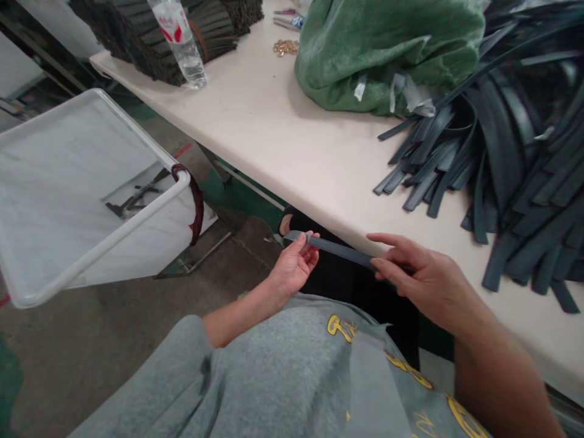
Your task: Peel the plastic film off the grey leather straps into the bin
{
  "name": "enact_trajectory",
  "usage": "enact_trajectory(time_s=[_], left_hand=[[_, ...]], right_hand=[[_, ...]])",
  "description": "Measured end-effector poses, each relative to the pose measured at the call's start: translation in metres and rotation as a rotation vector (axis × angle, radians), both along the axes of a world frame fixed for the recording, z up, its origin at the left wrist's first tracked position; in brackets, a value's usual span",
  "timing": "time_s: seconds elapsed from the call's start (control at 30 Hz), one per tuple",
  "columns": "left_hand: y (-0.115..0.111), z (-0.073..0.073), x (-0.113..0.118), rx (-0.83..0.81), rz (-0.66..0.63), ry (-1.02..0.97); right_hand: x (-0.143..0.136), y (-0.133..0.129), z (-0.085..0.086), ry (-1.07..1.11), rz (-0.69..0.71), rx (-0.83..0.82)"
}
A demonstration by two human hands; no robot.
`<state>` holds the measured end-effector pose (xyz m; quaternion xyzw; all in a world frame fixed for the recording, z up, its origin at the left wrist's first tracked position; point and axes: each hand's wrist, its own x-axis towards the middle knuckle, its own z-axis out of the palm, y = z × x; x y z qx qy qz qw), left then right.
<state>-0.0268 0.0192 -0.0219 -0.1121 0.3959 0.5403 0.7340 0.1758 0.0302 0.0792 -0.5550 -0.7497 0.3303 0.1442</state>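
A dark grey-blue strap [342, 248] stretches between my two hands, just off the table's near edge and above my lap. My left hand [294, 263] pinches it close to its left end, thumb on top. At the other side my right hand [417, 274] grips the strap between thumb and fingers, with the index finger held out. Part of the strap is hidden behind the right hand. Close by on the table lies a big heap of similar dark straps [502, 152], their ends pointing towards me.
A green cloth bundle [387, 55] sits on the pale table [274, 134]. Beyond it are small gold-coloured metal pieces [286, 47]. A water bottle [180, 45] leans by stacked dark strips [137, 36]. To the left stands a white bin [100, 243] with a few strips inside.
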Motion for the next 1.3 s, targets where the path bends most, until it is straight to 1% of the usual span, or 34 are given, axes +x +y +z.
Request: enact_trajectory(time_s=[0.07, 0.1, 0.13, 0.23, 0.3, 0.33, 0.4, 0.5, 0.57, 0.67, 0.73, 0.8, 0.87, 0.93, 1.07, 1.2, 1.3], left_hand=[[-0.002, 0.001, 0.003, -0.006, -0.048, -0.009], [-0.004, 0.002, 0.006, 0.000, -0.083, -0.018], [-0.007, 0.004, 0.010, 0.010, -0.116, -0.026], [-0.012, 0.009, 0.018, 0.039, -0.178, -0.031], [-0.012, 0.010, 0.018, 0.031, -0.179, -0.010], [-0.010, 0.010, 0.016, 0.016, -0.167, 0.005], [-0.006, 0.009, 0.010, -0.017, -0.125, 0.031], [-0.001, 0.009, 0.004, -0.049, -0.072, 0.043], [0.000, 0.009, 0.005, -0.065, -0.074, 0.034], [-0.001, 0.010, 0.008, -0.088, -0.105, 0.025], [-0.003, 0.010, 0.010, -0.091, -0.131, 0.018], [-0.004, 0.011, 0.011, -0.091, -0.153, 0.007], [-0.004, 0.013, 0.010, -0.090, -0.169, -0.003], [-0.005, 0.015, 0.009, -0.086, -0.178, -0.010], [-0.006, 0.018, 0.009, -0.060, -0.224, -0.014], [-0.010, 0.019, 0.010, 0.015, -0.289, -0.016], [-0.015, 0.020, 0.011, 0.089, -0.299, -0.122]], right_hand=[[0.005, -0.006, 0.009, -0.071, -0.015, 0.037], [0.001, -0.007, 0.009, -0.106, -0.009, 0.047], [-0.007, -0.006, 0.005, -0.135, -0.002, 0.051], [-0.033, 0.002, -0.015, -0.169, 0.012, 0.036], [-0.038, 0.006, -0.024, -0.135, 0.048, 0.015], [-0.035, 0.007, -0.025, -0.100, 0.083, 0.001], [-0.017, 0.002, -0.017, -0.016, 0.157, -0.008], [0.019, -0.016, 0.008, 0.067, 0.209, 0.050], [0.036, -0.030, 0.024, 0.105, 0.246, 0.108], [0.043, -0.045, 0.042, 0.169, 0.293, 0.212], [0.041, -0.048, 0.047, 0.197, 0.287, 0.290], [0.036, -0.047, 0.046, 0.198, 0.279, 0.358], [0.030, -0.041, 0.041, 0.190, 0.278, 0.404], [0.023, -0.033, 0.031, 0.176, 0.287, 0.410], [0.003, -0.015, 0.000, 0.220, 0.320, 0.370], [-0.022, -0.002, -0.033, 0.266, 0.318, 0.410], [-0.034, 0.003, -0.051, 0.287, 0.318, 0.411]])
